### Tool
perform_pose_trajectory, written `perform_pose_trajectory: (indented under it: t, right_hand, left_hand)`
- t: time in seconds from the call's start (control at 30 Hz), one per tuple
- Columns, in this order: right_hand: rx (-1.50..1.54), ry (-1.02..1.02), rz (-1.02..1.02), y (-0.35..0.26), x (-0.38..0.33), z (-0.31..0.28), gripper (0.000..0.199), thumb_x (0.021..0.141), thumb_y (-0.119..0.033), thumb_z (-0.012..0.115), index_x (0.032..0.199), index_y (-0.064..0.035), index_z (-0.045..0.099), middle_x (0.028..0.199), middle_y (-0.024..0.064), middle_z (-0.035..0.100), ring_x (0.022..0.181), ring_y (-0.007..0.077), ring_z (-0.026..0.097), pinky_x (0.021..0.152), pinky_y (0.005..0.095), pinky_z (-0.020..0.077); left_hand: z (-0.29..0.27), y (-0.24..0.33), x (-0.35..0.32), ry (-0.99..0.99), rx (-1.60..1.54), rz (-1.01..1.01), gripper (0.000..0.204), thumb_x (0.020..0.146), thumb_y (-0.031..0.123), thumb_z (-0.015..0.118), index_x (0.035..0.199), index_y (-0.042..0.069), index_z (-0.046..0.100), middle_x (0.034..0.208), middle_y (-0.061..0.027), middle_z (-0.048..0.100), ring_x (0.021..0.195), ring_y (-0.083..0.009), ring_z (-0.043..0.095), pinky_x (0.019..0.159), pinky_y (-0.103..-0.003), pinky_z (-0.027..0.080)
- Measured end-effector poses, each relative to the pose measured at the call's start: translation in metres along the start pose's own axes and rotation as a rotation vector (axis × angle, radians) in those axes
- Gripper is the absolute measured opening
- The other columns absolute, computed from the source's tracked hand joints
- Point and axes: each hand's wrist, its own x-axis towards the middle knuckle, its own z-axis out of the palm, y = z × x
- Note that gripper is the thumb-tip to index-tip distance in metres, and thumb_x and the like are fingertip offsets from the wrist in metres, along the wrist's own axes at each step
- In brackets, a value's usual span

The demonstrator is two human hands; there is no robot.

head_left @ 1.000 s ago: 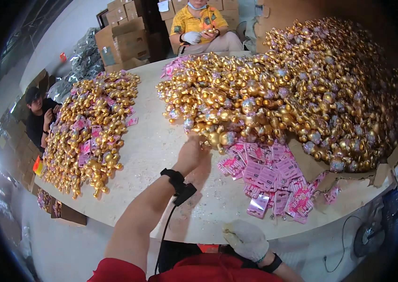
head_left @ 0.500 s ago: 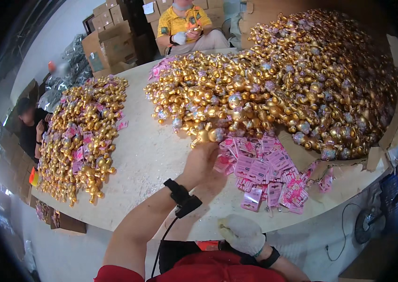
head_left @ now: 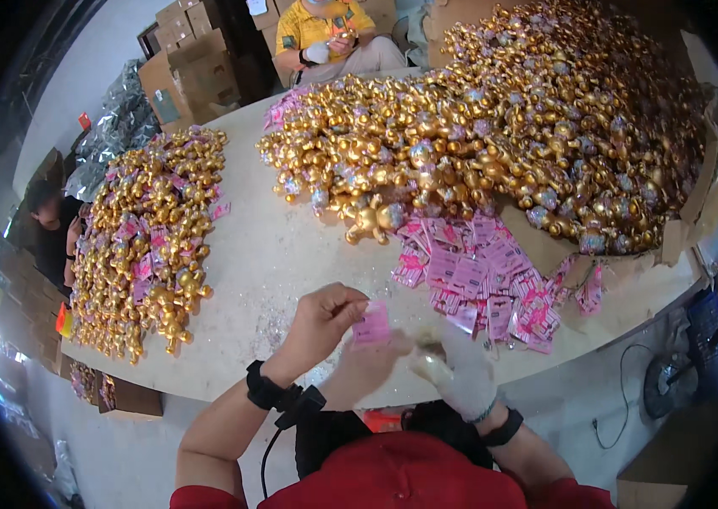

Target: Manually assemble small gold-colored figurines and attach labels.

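On the pale surface (head_left: 248,220), a heap of gold figures (head_left: 494,144) lies beyond a pile of pink cards (head_left: 486,280). The gloved right hand (head_left: 469,373) is too blurred to tell its grip; the left hand (head_left: 321,327) has its grip pinched closed on a single card (head_left: 373,322) between the hands, best held lightly by its edge.

Pretty clearly some workshop floor: cardboard boxes (head_left: 203,75) stacked behind, big worktable (head_left: 244,208) heaped with gold figurines (head_left: 494,140) and pink cards (head_left: 494,270), co-worker (head_left: 333,25) seated across.
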Motion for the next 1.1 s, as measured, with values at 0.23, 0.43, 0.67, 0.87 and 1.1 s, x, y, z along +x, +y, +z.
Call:
perform_pose_trajectory:
  t: [0.23,0.43,0.67,0.87,1.1]
  right_hand:
    - [0.140,-0.234,0.018,-0.021,0.025,0.011,0.021,0.082,-0.020,0.060,0.093,-0.0030,0.058,0.076,0.0122,0.057,0.069,0.0210,0.055,0.067,0.0314,0.0450]
    - [0.147,-0.104,0.088,-0.039,0.019,0.018,0.017,0.082,-0.016,0.059,0.092,-0.0028,0.058,0.073,0.0120,0.057,0.064,0.0192,0.056,0.062,0.0326,0.0451]
    - [0.443,0.000,0.435,-0.036,0.004,0.024,0.014,0.086,-0.015,0.056,0.091,-0.0018,0.058,0.073,0.0065,0.059,0.059,0.0124,0.056,0.054,0.0254,0.0468]
    - [0.611,-0.086,0.564,-0.010,-0.013,0.013,0.018,0.087,-0.015,0.056,0.098,-0.0013,0.055,0.075,0.0059,0.059,0.060,0.0109,0.057,0.053,0.0244,0.0468]
    - [-0.435,-0.083,-0.305,-0.050,-0.029,-0.019,0.050,0.077,-0.031,0.066,0.113,0.0009,0.051,0.109,0.0202,0.055,0.102,0.0360,0.054,0.088,0.0418,0.0428]
  left_hand:
    - [0.019,0.025,-0.045,-0.050,-0.133,0.005,0.034,0.082,0.007,0.064,0.114,0.003,0.054,0.086,-0.0035,0.061,0.082,-0.0111,0.057,0.075,-0.026,0.048]
    - [0.029,-0.002,-0.070,-0.247,-0.620,-0.255,0.044,0.085,0.014,0.064,0.123,0.003,0.045,0.101,-0.0050,0.060,0.085,-0.0152,0.059,0.077,-0.027,0.049]
    - [0.022,-0.002,-0.080,-0.286,-0.475,-0.424,0.013,0.090,0.013,0.056,0.092,0.001,0.059,0.072,0.0018,0.056,0.061,-0.0061,0.048,0.053,-0.022,0.039]
    - [0.012,0.007,-0.091,-0.168,-0.207,-0.325,0.020,0.091,0.016,0.051,0.076,0.004,0.057,0.061,0.0043,0.047,0.054,-0.0030,0.040,0.048,-0.019,0.032]
    - [-0.006,0.022,-0.101,-0.523,-0.148,-0.359,0.019,0.090,0.015,0.051,0.086,0.000,0.062,0.072,0.0011,0.058,0.068,-0.0045,0.050,0.061,-0.020,0.041]
